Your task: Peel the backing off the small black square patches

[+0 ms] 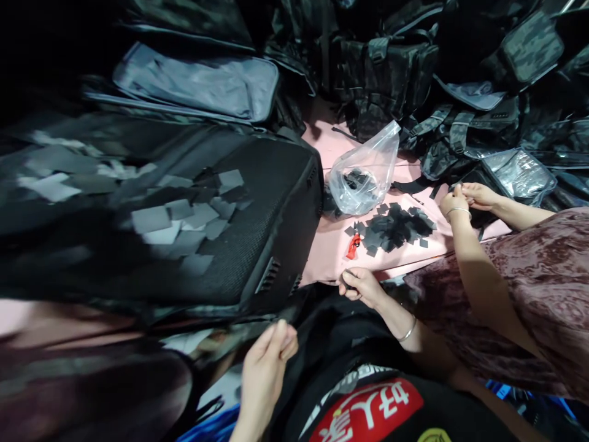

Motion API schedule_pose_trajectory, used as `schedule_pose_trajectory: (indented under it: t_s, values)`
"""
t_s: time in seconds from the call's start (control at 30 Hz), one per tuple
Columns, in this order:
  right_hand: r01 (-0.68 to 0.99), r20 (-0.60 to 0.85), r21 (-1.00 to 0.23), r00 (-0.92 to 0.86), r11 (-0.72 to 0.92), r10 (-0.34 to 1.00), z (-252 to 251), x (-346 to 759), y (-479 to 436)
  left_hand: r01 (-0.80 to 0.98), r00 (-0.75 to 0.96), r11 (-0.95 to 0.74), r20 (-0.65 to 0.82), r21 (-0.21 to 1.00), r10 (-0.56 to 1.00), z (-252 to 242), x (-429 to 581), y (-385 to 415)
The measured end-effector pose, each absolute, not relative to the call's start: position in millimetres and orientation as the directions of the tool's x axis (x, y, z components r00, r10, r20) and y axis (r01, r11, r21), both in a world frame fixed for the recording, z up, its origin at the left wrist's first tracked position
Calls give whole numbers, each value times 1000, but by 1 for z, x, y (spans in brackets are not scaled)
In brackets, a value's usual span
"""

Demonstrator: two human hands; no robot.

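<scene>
A large black backpack (257,209) with a mesh back panel lies in front of me, with several grey fabric squares (184,221) scattered on it. My left hand (264,362) is closed, pinching the dark fabric edge just below the backpack. My right hand (363,285) is closed on a small dark piece at the near edge of the pink table (331,245). A pile of black fabric squares (396,227) lies beyond my right hand, beside a small red tool (353,245).
A clear plastic bag (368,172) holding dark pieces stands behind the pile. Many camouflage bags (386,67) are heaped at the back. At the right, a person in a maroon garment (534,282) has both hands (464,199) at the table edge.
</scene>
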State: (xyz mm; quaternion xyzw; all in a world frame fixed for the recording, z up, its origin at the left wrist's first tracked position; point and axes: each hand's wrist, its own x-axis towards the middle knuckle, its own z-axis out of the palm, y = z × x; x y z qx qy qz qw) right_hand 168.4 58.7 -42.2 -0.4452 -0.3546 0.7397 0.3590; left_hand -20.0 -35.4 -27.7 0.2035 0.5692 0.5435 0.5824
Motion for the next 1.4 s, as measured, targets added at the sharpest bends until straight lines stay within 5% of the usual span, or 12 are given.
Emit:
schedule_pose_trajectory:
  t_s: [0.5, 0.67, 0.87, 1.03, 1.27, 1.4]
  values:
    - [71, -317, -942, -507, -328, 801, -48, 132, 24, -260, -220, 313, -372, 914, 902, -29, -6, -34]
    - [35, -421, -881, -515, -472, 747, -45, 140, 26, -524, -311, 226, -431, 821, 847, -25, -10, -29]
    - [102, -414, -907, -387, -409, 824, -45, 145, 31, -645, -237, 248, -498, 723, 834, -20, -15, -27]
    - [-82, -467, -822, -469, -563, 750, -36, 138, 35, -500, -165, 293, -422, 815, 892, -20, -7, -34]
    - [-37, -368, -868, -622, -496, 691, -37, 137, 29, -8, -222, 217, -213, 976, 951, -22, 2, -38]
    - [-24, -332, -889, -654, -457, 680, -43, 137, 26, -45, -278, 184, -189, 982, 942, -22, 4, -38]
